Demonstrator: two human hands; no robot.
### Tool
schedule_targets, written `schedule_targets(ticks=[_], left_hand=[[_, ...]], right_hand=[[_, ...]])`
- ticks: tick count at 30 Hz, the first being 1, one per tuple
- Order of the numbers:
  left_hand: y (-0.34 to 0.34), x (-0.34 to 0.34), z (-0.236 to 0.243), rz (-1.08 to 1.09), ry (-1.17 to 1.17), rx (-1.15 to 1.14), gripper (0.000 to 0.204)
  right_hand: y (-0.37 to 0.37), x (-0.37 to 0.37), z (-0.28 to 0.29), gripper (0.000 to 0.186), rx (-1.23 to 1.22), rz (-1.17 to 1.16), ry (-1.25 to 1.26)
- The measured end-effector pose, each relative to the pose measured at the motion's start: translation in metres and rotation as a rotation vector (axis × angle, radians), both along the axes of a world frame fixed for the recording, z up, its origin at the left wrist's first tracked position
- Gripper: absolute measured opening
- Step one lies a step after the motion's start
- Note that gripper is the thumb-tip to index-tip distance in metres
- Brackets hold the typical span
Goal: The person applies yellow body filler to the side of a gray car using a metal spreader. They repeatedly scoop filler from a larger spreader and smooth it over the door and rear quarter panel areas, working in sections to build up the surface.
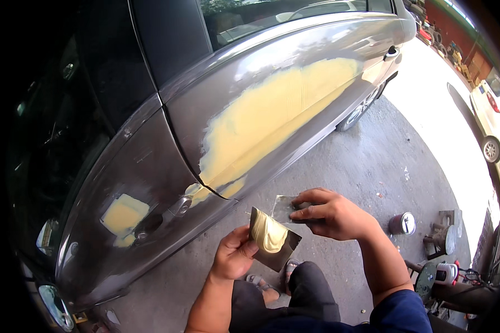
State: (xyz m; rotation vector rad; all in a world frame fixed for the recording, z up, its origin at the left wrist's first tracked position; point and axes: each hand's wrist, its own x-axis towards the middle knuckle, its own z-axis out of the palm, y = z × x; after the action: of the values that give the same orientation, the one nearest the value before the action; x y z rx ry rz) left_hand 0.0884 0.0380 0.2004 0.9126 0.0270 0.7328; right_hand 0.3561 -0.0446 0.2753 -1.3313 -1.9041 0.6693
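Note:
My left hand (236, 252) grips the edge of a dark flat plate (273, 260), thumb on top. A thick mound of pale yellow body filler (270, 235) lies on that plate. Between the fingers and thumb of my right hand (333, 213) is a thin, see-through spreader (283, 208), its edge close to the plate's upper right side; whether they touch I cannot tell. Beyond my hands stands a dark grey car (183, 116). A wide yellow filler patch (272, 111) covers much of its rear door, and a smaller patch (125, 215) marks the front door.
On the concrete floor (339, 166) to the right stand a tin can (402, 223) and a small stool (443, 238). Tools and cables (466, 275) crowd the lower right. A white car (494, 111) is parked outside at far right. My sandalled feet are below the plate.

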Motion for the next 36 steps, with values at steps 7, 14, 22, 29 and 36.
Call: schedule_targets(ticks=[7,14,22,29,36], left_hand=[[-0.019,0.017,0.113,0.213,0.206,-0.269,0.052],[-0.041,0.049,0.16,0.217,0.246,-0.182,0.052],[-0.045,0.081,0.129,0.77,0.47,0.588,0.043],[-0.063,0.079,0.078,0.491,0.315,-0.196,0.059],[-0.076,0.057,0.021,0.414,0.336,-0.406,0.06]], right_hand=[[-0.037,-0.032,0.074,0.043,0.202,-0.528,0.064],[-0.04,-0.04,0.103,0.047,0.365,-0.46,-0.397],[-0.033,0.051,0.053,0.036,0.125,-0.483,-0.063],[0.057,0.089,0.045,0.048,0.253,-0.747,-0.25],[0.115,0.085,0.047,0.049,0.368,-0.803,-0.496]])
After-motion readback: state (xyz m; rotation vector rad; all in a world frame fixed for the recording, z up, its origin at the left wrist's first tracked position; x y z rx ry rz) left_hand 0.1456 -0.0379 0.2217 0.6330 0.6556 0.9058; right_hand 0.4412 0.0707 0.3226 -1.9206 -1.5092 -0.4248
